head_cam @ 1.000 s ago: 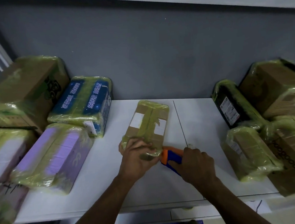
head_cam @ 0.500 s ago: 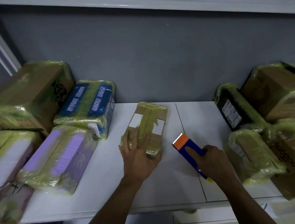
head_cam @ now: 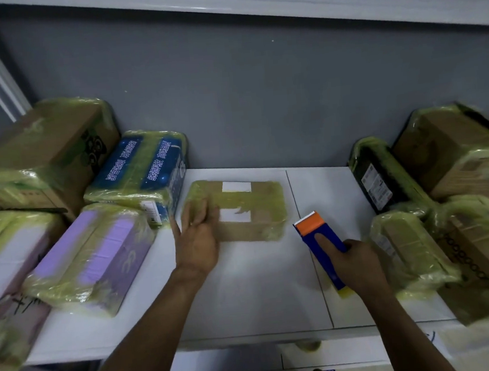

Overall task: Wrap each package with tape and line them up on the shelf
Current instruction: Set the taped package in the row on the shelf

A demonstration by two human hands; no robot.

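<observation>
- One white shelf [head_cam: 246, 302] carries everything. A thin seam crosses it front to back just right of the flat package [head_cam: 257, 213]. A grey wall [head_cam: 259, 96] stands behind, and a second white shelf board [head_cam: 252, 0] runs overhead.
- One flat package of brown cardboard, under yellow-green tape and bearing two white labels, lies in the middle of the shelf with its long side along the wall.
- Five wrapped packages are heaped left of the flat package:
  - a large brown box [head_cam: 45, 154] by the wall
  - a blue package [head_cam: 145, 169] just beside the flat package's far left corner
  - a purple package [head_cam: 96, 255] nearer the front
  - two pale ones [head_cam: 8, 247] [head_cam: 9, 329] at the picture's left edge, blurred
- At least four wrapped packages sit well right of the flat package:
  - a black package [head_cam: 380, 174]
  - a big brown carton [head_cam: 454, 151] behind the black one
  - a small brown package [head_cam: 403, 246]
  - a ring-printed box [head_cam: 482, 254]
- One tape dispenser [head_cam: 320, 238], blue with an orange toothed head pointing at the wall, is just right of the flat package. Whether it touches the shelf I cannot tell.
- The left grip [head_cam: 198, 241], a bare hand, lies released with straight fingers on the flat package's left end.
- The right grip [head_cam: 357, 261], also a bare hand, grasps the tape dispenser, with the forefinger stretched along its blue body.
</observation>
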